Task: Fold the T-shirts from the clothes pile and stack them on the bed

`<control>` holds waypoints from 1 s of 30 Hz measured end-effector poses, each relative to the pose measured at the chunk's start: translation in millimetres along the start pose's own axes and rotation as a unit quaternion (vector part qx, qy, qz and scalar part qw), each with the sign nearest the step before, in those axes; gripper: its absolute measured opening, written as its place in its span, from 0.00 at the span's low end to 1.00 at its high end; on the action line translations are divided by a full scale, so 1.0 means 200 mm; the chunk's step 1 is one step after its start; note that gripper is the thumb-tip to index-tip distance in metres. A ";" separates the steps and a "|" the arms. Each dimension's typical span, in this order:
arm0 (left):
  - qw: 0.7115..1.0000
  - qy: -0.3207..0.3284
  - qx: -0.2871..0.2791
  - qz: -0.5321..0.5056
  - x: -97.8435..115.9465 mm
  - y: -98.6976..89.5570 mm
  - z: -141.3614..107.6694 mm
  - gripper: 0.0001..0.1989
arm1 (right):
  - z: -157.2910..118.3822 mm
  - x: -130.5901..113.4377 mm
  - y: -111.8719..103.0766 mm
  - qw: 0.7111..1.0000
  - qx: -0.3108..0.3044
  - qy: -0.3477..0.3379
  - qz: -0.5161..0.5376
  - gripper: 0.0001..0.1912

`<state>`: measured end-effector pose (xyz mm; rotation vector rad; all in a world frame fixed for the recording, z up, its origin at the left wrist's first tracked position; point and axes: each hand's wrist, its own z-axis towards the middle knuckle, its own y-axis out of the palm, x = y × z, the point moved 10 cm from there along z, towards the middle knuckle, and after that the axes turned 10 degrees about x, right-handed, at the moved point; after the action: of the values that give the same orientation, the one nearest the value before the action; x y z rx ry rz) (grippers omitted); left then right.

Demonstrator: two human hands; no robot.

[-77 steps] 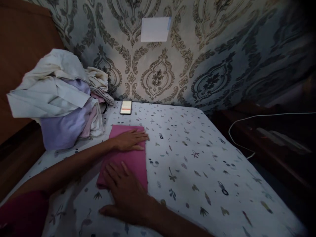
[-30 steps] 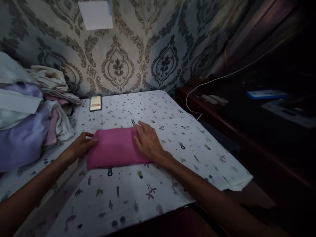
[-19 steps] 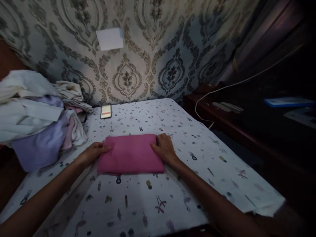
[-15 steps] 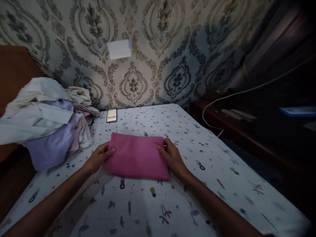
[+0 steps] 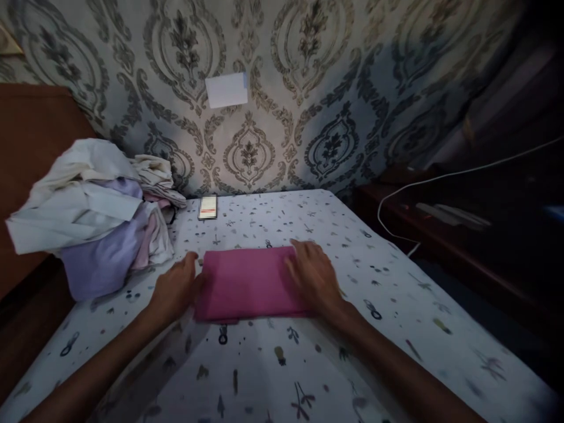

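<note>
A folded pink cloth [image 5: 251,285] lies flat on the patterned white bedsheet [image 5: 282,220], in a neat rectangle. At its left edge is my left hand [image 5: 176,285], thumb raised and fingers against the side of the fold, no longer pinching it. Over the right edge rests my right hand [image 5: 315,276], its fingers loosely spread on top of the cloth and slightly blurred. The undersides of the fingers are hidden.
A heap of white and lilac clothes [image 5: 97,217] sits at the left beside a brown wooden board [image 5: 35,176]. A phone [image 5: 208,207] with a lit screen lies near the wall. A white cable [image 5: 440,176] crosses the dark furniture on the right.
The pink cloth has gone from being held up at both sides to lying on the sheet. Both hands have loosened their pinch. The view has shifted slightly left.
</note>
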<state>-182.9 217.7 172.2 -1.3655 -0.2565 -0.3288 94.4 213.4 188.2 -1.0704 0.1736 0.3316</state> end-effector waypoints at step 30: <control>0.970 0.209 -0.009 0.121 0.34 0.29 -0.02 0.42 | -0.48 0.09 0.14 0.978 -0.206 0.015 -0.002 0.42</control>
<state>-98.9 218.4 142.8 -1.2955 0.2621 -0.4042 103.1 143.9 114.5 -1.4870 0.1315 0.3565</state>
